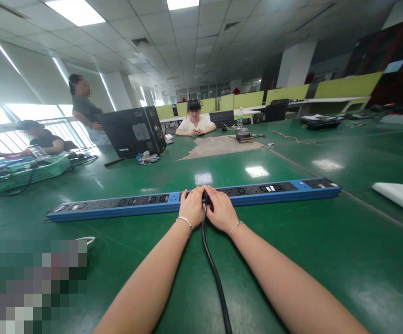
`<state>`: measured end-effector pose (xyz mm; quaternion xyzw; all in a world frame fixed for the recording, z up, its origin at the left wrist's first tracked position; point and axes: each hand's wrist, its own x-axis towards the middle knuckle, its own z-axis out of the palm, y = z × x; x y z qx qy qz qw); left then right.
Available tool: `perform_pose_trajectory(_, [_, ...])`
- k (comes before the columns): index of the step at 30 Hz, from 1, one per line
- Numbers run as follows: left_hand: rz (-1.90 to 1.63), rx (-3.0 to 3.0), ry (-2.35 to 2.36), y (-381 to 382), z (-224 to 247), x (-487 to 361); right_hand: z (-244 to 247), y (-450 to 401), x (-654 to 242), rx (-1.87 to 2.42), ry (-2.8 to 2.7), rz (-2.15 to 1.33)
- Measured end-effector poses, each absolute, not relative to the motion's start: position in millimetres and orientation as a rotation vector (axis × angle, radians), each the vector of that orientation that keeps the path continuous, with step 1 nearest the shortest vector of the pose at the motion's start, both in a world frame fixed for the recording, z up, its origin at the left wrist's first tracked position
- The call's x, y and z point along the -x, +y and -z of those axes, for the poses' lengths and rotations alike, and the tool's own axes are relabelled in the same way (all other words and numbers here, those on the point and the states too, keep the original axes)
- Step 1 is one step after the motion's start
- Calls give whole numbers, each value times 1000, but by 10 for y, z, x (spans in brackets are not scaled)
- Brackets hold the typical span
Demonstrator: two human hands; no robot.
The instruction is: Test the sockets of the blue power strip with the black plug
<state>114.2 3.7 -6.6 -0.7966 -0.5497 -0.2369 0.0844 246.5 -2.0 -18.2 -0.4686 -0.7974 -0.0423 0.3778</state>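
A long blue power strip with black sockets lies across the green table in front of me. Over its middle, my left hand and my right hand come together with fingertips touching. Both are closed around a black plug, mostly covered by my fingers. From it a black power cord runs down between my forearms toward me. Whether the plug sits fully in a socket is hidden.
A black computer case stands back left, with gloves beside it. A green basket with cables is at far left. A white object lies at right. A seated person is across the table; two others are at left.
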Motion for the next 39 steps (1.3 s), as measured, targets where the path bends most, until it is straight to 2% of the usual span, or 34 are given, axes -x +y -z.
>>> perform_pose_trajectory(7, [732, 2185, -1762, 90, 77, -1152, 112, 163, -2220, 1425, -1843, 223])
perform_pose_trajectory(17, [757, 2157, -1693, 113, 163, -1150, 102, 151, -2225, 1405, -1878, 218])
perform_pose_trajectory(26, [796, 2149, -1676, 128, 203, -1145, 201, 208, -2164, 1570, -1697, 247])
perform_pose_trajectory(39, [737, 2199, -1711, 124, 183, -1127, 135, 221, -2057, 1472, -1547, 93])
